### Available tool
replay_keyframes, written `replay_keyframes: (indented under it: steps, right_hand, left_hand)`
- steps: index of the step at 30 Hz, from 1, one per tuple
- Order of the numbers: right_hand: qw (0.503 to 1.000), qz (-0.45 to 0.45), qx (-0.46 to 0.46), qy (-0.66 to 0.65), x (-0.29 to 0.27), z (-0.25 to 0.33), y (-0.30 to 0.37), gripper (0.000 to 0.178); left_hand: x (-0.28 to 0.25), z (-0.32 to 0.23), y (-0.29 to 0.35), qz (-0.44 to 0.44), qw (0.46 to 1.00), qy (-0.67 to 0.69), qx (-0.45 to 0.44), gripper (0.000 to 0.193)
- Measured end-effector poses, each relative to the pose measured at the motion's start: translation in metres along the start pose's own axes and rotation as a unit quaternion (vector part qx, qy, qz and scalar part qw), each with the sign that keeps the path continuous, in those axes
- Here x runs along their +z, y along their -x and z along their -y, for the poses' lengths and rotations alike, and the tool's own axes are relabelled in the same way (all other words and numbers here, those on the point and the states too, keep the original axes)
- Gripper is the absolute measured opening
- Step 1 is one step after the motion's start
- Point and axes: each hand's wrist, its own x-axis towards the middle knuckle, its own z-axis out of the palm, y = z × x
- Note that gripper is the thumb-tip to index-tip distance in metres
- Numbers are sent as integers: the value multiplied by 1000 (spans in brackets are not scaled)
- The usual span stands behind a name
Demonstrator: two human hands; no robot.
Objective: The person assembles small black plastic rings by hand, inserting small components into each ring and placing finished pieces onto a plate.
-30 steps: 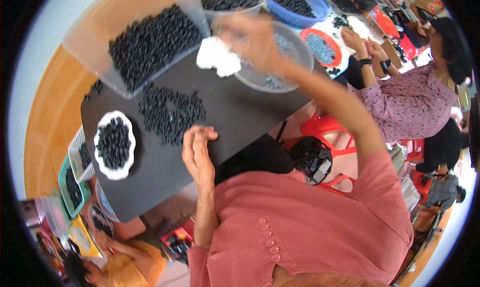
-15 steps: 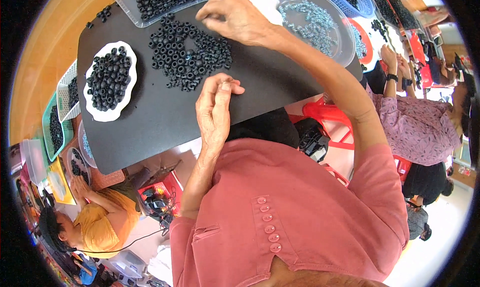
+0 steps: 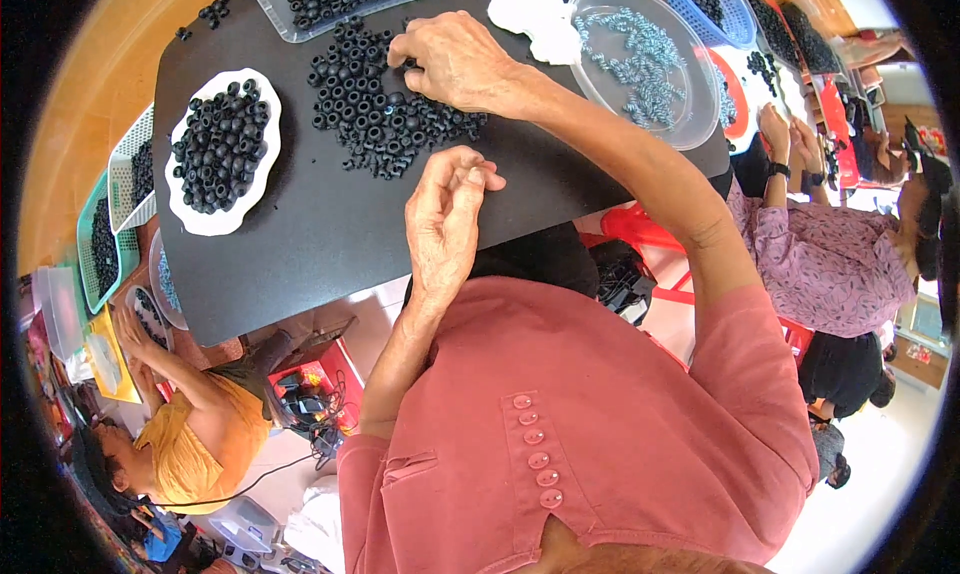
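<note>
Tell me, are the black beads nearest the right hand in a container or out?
Out: the bead pile lies loose on the tabletop, partly hidden by the right hand.

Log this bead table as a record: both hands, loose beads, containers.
Left hand: fingers curled, at the dark table's near edge; whether it holds anything, unclear
Right hand: over the loose black beads; grip hidden
Loose black beads: piled on the table
White plate: scalloped, holding black beads, left of the pile
Round clear tub: pale blue beads inside
White wad: crumpled, left of the tub
</note>
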Motion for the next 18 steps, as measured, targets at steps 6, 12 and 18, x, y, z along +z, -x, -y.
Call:
replay_keyframes:
  steps: [6, 12, 18]
  right_hand:
    - [976, -106, -16, -189, -23, 12, 39, 29]
    - [959, -95, -19, -265, -43, 32, 76, 30]
    - [948, -114, -13, -297, -52, 42, 97, 26]
  left_hand:
    - [-7, 6, -5, -42, 992, 116, -14, 13]
    - [-18, -11, -21, -58, 994, 86, -14, 21]
    - [-17, -11, -23, -5, 990, 128, -58, 15]
